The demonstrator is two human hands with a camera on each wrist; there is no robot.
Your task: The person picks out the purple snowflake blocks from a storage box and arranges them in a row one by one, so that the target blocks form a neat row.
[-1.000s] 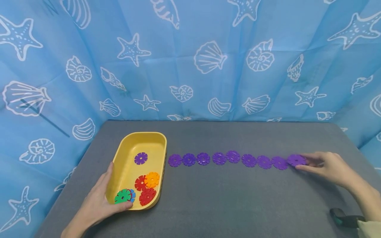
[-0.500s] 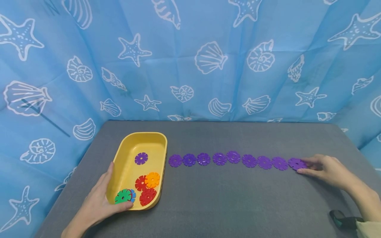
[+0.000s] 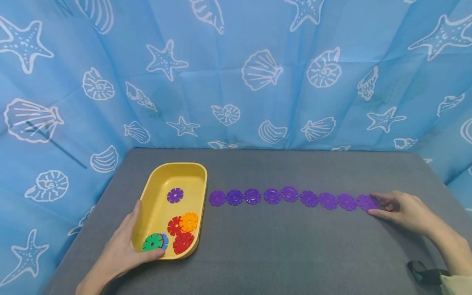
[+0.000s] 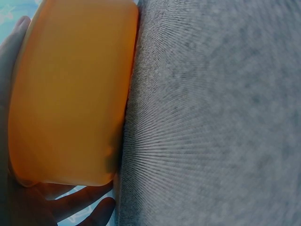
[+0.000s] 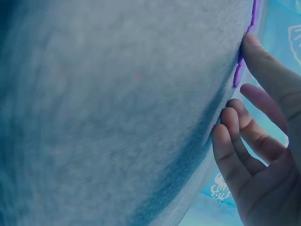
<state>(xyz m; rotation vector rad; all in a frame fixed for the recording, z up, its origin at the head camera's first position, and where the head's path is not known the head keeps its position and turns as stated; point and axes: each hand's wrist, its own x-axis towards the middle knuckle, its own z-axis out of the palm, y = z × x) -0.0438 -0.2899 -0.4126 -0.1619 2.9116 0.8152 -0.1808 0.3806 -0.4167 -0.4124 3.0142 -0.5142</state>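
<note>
My left hand [image 3: 119, 250] grips the near-left corner of a yellow plastic tray [image 3: 148, 203], its thumb over the front rim by a green snowflake disc [image 3: 150, 242]. The left wrist view shows the tray's outer wall [image 4: 70, 103] close up. At the right, my right hand [image 3: 409, 211] pinches the edge of the last purple snowflake disc [image 3: 365, 203], which lies flat on the table. In the right wrist view the thumb touches a purple disc edge [image 5: 239, 73], while the other fingers rest low near the cloth. A row of several purple discs [image 3: 309, 198] runs left from there to the tray.
Inside the tray lie a purple disc [image 3: 175, 195], an orange disc [image 3: 189, 221], red discs [image 3: 183, 243] and a partly covered blue disc [image 3: 164, 241]. Grey cloth [image 3: 280, 250] covers the table. A blue shell-print curtain [image 3: 236, 94] hangs behind it.
The last purple disc has come down from a slightly raised position, overlapping its neighbour, to lie flat at the row's right end. My right hand lowered with it; the left hand and tray stayed put.
</note>
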